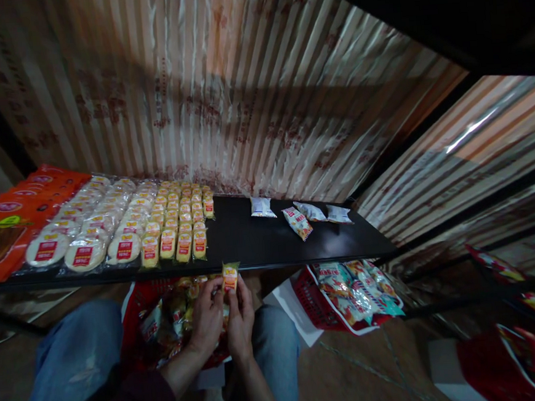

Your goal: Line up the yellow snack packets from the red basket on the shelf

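Head view, glossy oblong packet (230, 276), pinched by left hand (208, 313), right hand (240, 317)

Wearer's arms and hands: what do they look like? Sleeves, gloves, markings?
Left hand and right hand: both ungloved, five-fingered. No watch or bracelet visible. A dark, maroon-looking sleeve covers the left arm to the forearm. Right forearm bare as far as shown; its sleeve, if any, is out of frame.

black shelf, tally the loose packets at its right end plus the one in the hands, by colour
Mostly pale packets: 3
Red-printed packet: 1
Yellow packet, at left hand and right hand: 1
Total: 5
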Tool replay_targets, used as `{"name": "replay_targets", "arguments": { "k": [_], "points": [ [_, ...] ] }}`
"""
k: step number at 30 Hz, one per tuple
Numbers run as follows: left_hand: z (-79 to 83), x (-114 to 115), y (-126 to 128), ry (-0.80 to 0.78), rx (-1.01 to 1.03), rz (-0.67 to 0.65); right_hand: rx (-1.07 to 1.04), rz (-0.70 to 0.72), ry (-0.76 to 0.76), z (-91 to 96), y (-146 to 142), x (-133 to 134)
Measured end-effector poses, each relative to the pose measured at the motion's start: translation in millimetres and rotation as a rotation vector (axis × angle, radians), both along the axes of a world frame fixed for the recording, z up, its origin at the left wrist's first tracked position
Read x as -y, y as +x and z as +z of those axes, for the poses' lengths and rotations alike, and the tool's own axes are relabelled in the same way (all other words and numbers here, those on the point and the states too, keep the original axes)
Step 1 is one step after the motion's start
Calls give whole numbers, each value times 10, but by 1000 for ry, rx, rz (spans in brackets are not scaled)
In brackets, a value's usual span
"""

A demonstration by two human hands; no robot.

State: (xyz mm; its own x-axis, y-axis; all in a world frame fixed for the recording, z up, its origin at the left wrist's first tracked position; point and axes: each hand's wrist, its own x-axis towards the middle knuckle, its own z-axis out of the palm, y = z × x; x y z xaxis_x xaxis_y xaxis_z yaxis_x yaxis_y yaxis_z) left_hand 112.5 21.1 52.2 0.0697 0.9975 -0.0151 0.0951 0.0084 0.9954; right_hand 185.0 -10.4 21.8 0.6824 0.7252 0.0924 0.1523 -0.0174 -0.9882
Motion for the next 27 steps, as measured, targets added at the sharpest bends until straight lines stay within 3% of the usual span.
{"name": "replay_targets", "arguments": {
  "k": [10, 16, 27],
  "points": [
    [32, -148, 150, 75, -7, -52, -90, -32, 1, 99, 180, -177],
    [160, -269, 238, 51, -38, -49, -129, 9, 28, 152, 286, -390],
    [293, -681, 404, 85, -19, -33, -96, 43, 84, 247, 379, -867]
  ]
}}
